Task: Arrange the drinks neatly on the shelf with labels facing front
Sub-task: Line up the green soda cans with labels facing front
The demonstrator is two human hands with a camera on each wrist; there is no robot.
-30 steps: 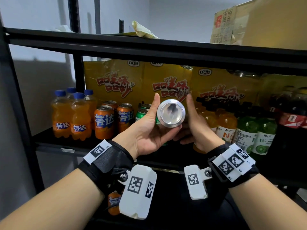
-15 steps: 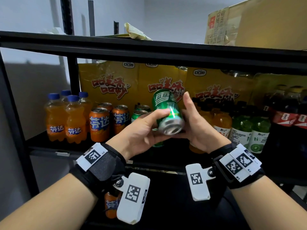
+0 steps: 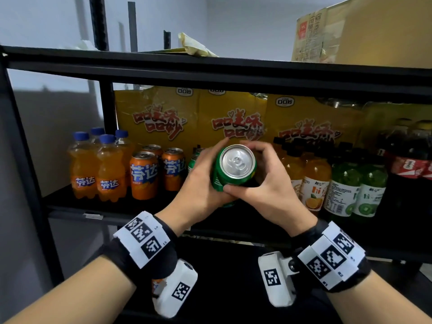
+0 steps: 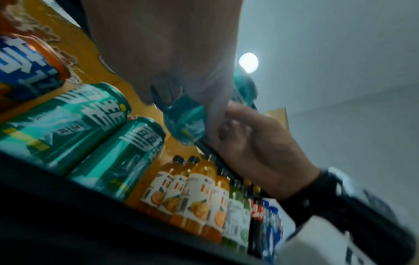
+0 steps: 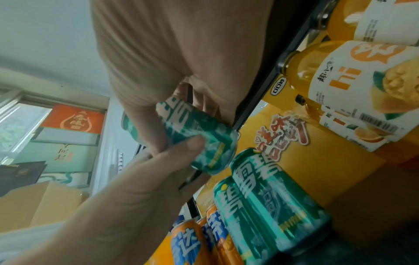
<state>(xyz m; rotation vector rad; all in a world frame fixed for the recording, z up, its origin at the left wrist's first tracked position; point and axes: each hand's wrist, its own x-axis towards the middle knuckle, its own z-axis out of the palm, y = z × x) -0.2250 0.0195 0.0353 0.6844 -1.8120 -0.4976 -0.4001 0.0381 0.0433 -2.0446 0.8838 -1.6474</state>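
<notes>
A green soda can is in front of the middle shelf, tilted so its silver pull-tab top faces me. My left hand grips it from the left and below. My right hand grips it from the right, fingers curled over its rim. The left wrist view shows the can between the left hand's palm and the right hand. In the right wrist view its label shows, with the left hand wrapped under it. Two more green cans stand on the shelf behind.
On the shelf from left stand orange soda bottles, orange cans, orange juice bottles, green kiwi bottles and cola bottles. Yellow cartons line the back. A black beam runs overhead, with a cardboard box on it.
Both hands have turned the green can end over end: its hollow bottom faced me, then its label showed, and now its top faces me. The hands sit slightly lower.
</notes>
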